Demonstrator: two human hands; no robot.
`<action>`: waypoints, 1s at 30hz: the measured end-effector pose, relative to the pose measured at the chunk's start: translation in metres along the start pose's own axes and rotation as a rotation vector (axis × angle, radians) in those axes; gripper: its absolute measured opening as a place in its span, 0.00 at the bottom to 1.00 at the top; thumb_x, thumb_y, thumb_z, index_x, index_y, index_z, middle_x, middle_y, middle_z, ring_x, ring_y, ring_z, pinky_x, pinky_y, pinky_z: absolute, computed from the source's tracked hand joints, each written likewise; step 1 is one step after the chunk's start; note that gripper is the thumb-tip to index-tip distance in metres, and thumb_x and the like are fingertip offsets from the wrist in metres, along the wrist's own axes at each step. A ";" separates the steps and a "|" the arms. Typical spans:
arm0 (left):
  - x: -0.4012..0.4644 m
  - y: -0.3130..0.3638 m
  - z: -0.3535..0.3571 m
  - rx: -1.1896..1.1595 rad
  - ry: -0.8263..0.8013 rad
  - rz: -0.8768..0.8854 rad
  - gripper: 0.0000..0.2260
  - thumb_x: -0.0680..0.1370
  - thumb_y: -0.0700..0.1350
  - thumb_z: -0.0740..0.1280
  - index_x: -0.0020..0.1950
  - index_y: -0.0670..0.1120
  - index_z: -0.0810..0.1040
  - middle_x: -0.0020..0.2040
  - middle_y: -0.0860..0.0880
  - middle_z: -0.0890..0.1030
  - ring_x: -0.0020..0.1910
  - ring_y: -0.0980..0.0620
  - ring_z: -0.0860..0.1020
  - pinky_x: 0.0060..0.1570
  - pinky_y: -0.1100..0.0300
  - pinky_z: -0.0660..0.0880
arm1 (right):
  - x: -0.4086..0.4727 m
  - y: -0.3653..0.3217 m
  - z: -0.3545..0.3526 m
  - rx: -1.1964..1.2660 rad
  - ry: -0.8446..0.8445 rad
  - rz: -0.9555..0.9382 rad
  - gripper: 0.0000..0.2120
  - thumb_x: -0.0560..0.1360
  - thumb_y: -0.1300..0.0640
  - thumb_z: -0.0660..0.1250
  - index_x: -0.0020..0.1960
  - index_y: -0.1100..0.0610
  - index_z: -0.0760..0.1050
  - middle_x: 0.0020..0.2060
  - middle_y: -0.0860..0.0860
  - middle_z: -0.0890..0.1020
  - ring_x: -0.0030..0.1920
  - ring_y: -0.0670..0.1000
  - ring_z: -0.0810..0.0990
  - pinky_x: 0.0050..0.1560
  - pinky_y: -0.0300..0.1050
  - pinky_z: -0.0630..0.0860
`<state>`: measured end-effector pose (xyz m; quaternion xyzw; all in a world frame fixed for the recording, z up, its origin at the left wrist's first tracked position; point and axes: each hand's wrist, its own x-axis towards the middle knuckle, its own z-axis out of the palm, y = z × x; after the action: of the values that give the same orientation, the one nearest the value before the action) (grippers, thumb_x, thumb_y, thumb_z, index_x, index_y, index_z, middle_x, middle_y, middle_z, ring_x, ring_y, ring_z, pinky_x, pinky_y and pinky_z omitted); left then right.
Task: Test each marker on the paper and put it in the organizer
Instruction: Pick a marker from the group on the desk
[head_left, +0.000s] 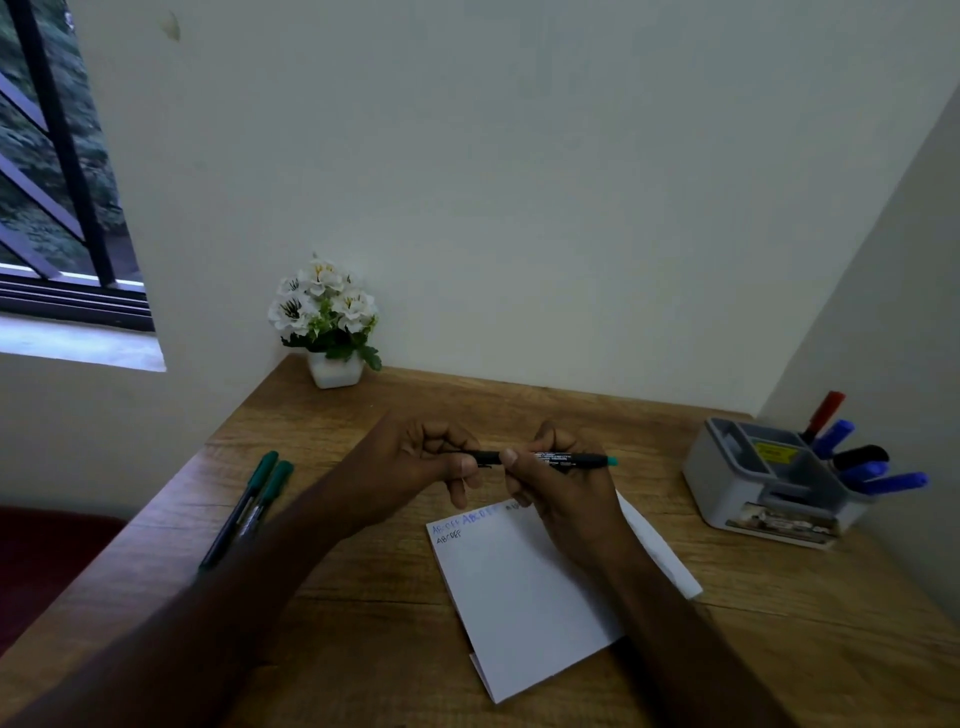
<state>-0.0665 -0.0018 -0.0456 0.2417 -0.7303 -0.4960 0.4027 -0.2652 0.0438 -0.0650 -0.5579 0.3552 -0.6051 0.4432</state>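
Both hands hold one black marker (566, 459) level above the desk, its green end pointing right. My left hand (415, 467) grips the marker's left end, which is hidden in the fingers. My right hand (561, 483) pinches the barrel near the middle. Below lies a folded white paper (519, 597) with blue and black letters along its top edge. Two green-capped markers (249, 504) rest side by side at the desk's left edge. The grey organizer (727, 483) stands at the right, holding a red, a black and several blue markers (878, 475).
A white pot of white flowers (330, 322) stands at the back left of the wooden desk (363, 623). Walls close the back and the right side. A barred window (52, 182) is at the left.
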 end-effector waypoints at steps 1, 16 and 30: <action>0.001 0.001 0.001 0.007 0.020 0.003 0.04 0.76 0.33 0.68 0.48 0.33 0.81 0.40 0.36 0.84 0.34 0.43 0.82 0.40 0.56 0.79 | 0.001 -0.001 0.001 0.017 0.015 0.002 0.12 0.67 0.53 0.79 0.37 0.55 0.76 0.30 0.58 0.77 0.31 0.54 0.73 0.31 0.45 0.70; 0.029 0.000 0.037 0.370 0.121 -0.061 0.08 0.71 0.44 0.75 0.38 0.40 0.83 0.36 0.40 0.84 0.37 0.48 0.83 0.39 0.57 0.77 | -0.002 -0.027 -0.041 -0.585 0.276 -0.038 0.10 0.80 0.60 0.64 0.59 0.50 0.68 0.44 0.48 0.81 0.40 0.43 0.79 0.41 0.41 0.75; 0.100 0.029 0.159 0.359 -0.174 -0.012 0.06 0.74 0.43 0.73 0.39 0.42 0.84 0.36 0.47 0.85 0.38 0.50 0.84 0.46 0.57 0.80 | -0.050 -0.165 -0.193 -1.289 0.372 0.008 0.02 0.70 0.57 0.75 0.43 0.55 0.84 0.37 0.46 0.84 0.39 0.41 0.82 0.45 0.39 0.82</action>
<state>-0.2530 0.0186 -0.0129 0.2702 -0.8377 -0.3792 0.2855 -0.4805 0.1365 0.0457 -0.5961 0.7181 -0.3564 -0.0452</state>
